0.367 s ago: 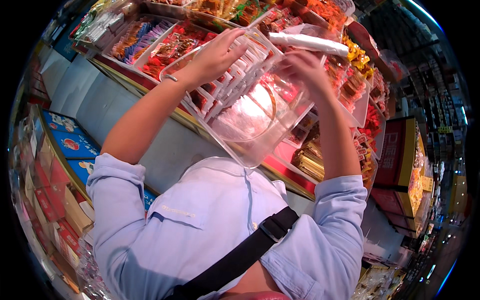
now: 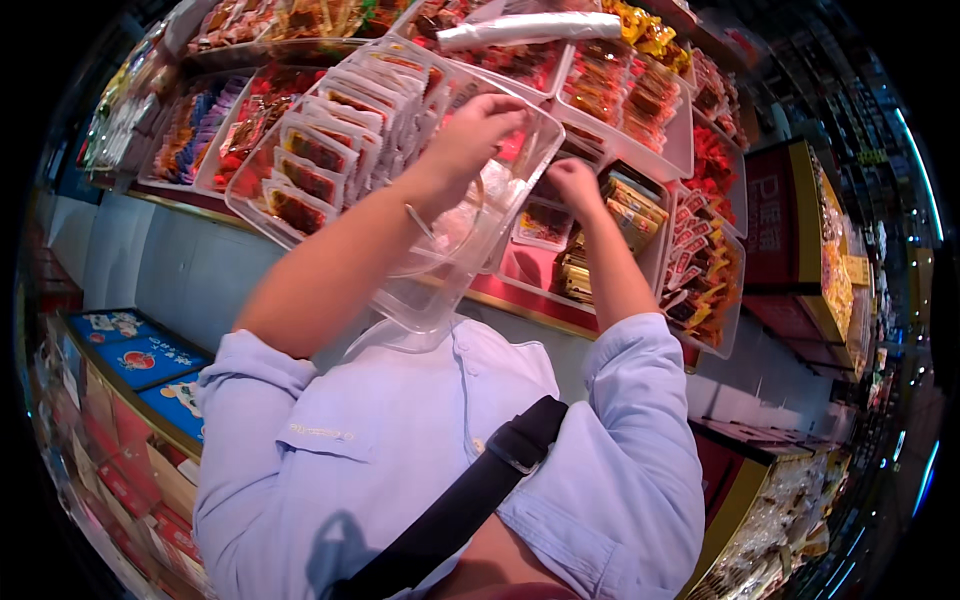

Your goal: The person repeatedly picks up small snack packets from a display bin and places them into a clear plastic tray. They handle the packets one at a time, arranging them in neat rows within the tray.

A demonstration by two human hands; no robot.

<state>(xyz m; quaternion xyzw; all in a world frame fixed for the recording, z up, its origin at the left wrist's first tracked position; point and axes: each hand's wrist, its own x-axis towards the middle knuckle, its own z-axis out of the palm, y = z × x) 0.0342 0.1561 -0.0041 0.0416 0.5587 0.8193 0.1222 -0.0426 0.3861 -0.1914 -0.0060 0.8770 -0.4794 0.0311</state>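
A clear plastic bin (image 2: 243, 212) sits in front of me on the display, with rows of upright flat snack packets (image 2: 318, 150) at its left side. My left hand (image 2: 470, 148) is over the bin's right part, fingers curled; whether they hold anything is hidden. Just right of the bin's rim is my right hand (image 2: 577, 186), its fingers pinched together near a compartment of small packets (image 2: 543, 224); what is in them is too small to make out. A clear plastic corner (image 2: 415, 312) juts toward my shirt.
A white plastic roll (image 2: 528, 32) lies across the trays behind. Gold packets (image 2: 635, 205) and a tray of red-and-orange packets (image 2: 697, 262) stand to the right. Blue printed panels (image 2: 140, 358) line a counter at lower left; red boxed displays (image 2: 780, 225) are at the right.
My left hand has shifted rightward across the bin, off the packets. My right hand has come down beside the bin's right rim, its fingers drawn together. The view has swung right.
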